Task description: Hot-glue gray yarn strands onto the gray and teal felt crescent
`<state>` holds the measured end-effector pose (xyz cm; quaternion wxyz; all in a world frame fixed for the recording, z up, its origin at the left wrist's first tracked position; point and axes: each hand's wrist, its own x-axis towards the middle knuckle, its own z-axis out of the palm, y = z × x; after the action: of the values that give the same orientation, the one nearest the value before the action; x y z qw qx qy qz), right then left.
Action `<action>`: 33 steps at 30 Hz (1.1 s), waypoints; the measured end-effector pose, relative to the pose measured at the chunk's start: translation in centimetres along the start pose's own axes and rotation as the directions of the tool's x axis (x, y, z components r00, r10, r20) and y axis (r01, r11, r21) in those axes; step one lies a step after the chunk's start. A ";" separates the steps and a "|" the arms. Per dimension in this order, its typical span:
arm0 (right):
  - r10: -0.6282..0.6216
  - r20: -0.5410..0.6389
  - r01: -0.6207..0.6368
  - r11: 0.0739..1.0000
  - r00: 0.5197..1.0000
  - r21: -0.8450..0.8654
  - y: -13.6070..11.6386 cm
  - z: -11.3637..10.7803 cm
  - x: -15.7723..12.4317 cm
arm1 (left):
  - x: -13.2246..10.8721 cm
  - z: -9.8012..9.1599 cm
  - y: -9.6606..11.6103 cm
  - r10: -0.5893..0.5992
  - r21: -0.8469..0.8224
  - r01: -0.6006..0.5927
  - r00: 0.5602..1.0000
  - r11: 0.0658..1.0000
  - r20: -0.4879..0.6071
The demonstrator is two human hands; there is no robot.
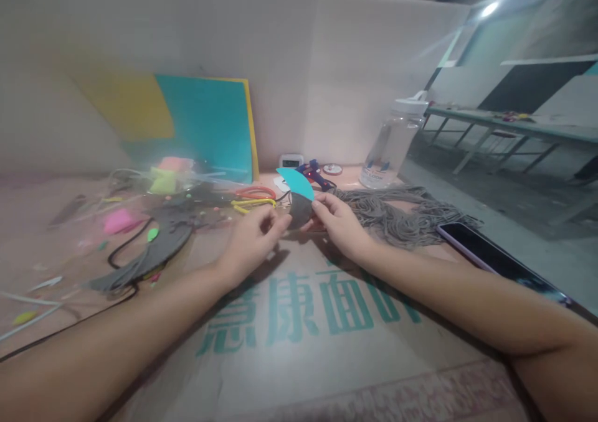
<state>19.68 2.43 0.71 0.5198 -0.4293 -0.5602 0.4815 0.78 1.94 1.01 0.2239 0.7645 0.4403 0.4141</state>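
Note:
A small curved piece (299, 184), flat turquoise on its upper part and grey on its lower part, is held up between both hands above the table. My right hand (340, 221) pinches its right edge between thumb and fingers. On the other side, my left hand (255, 232) is closed, with thumb and index fingertips together at the lower left edge of the piece. Behind the hands lie yellow-handled scissors (252, 205), an orange-red ring-shaped handle (256, 192) and a dark blue glue gun (317, 174) with a small red light.
A pile of grey cord (397, 213) lies right, beside a phone (502, 260) and a clear bottle (392, 142). A larger grey curved piece (154, 251) and colourful scraps crowd the left. Turquoise board (205, 126) leans on the wall. A printed sheet (280, 366) covers the front.

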 end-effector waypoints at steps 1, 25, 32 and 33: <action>0.001 0.002 -0.001 1.000 1.000 -0.027 0.1 0.0 -0.1 | 0.1 0.1 -0.6 -0.005 -0.023 0.005 1.000 1.000 -0.016; -0.146 0.114 0.166 0.969 0.983 -0.185 0.5 -0.4 -0.7 | 0.4 0.4 -1.5 -0.002 -0.126 0.020 0.990 0.992 0.138; -0.132 0.103 0.147 0.977 0.986 -0.155 0.7 -0.3 -0.6 | 0.3 0.5 -1.4 0.013 -0.109 0.002 0.990 0.994 0.140; -0.125 0.106 0.143 0.973 0.986 -0.183 0.6 -0.3 -0.6 | 0.3 0.4 -1.3 0.023 -0.091 -0.010 0.989 0.996 0.147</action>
<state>20.00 1.95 0.01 0.4807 -0.4150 -0.6551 0.4094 0.59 2.89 -0.01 0.2868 0.7859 0.3969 0.3775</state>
